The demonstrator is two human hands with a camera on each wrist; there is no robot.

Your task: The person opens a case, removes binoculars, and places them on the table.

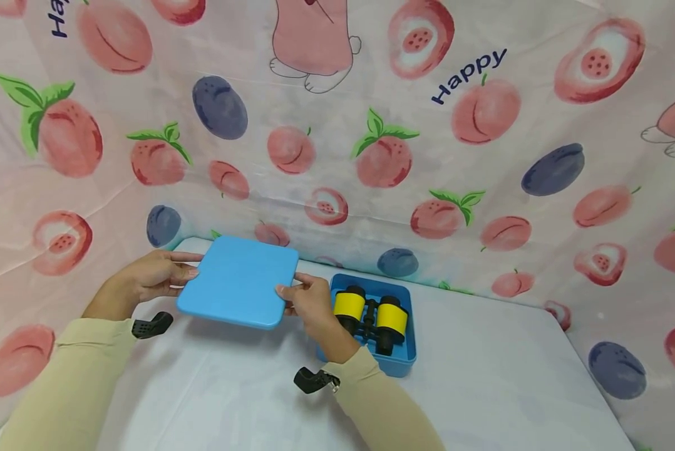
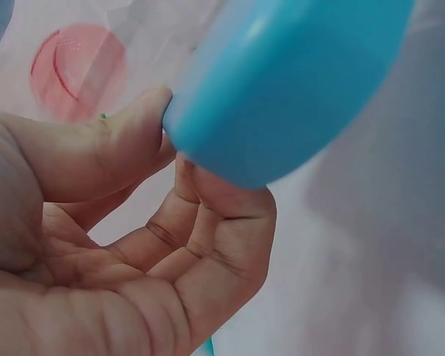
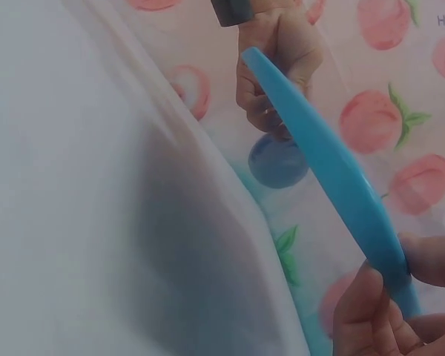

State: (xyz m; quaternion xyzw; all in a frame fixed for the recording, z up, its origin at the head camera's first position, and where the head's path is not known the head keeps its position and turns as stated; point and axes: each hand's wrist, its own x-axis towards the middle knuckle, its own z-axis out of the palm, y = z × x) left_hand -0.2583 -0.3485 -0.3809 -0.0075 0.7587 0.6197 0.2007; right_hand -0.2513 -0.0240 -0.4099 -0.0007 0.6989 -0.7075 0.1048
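A flat blue lid (image 1: 238, 282) with rounded corners is held above the white table, tilted slightly toward me. My left hand (image 1: 154, 275) pinches its left edge between thumb and fingers, as the left wrist view shows on the lid (image 2: 282, 89). My right hand (image 1: 313, 307) pinches the opposite edge; in the right wrist view the lid (image 3: 334, 170) appears edge-on. Just right of that hand stands a blue box (image 1: 399, 366), uncovered. Inside it lie black and yellow binoculars (image 1: 370, 316), partly hidden by my right hand.
The white tabletop (image 1: 501, 376) extends to the right of the box and toward me. Behind it hangs a fruit-printed cloth (image 1: 337, 156), which also runs along both sides. Black camera mounts (image 1: 315, 380) stick out from the sleeves.
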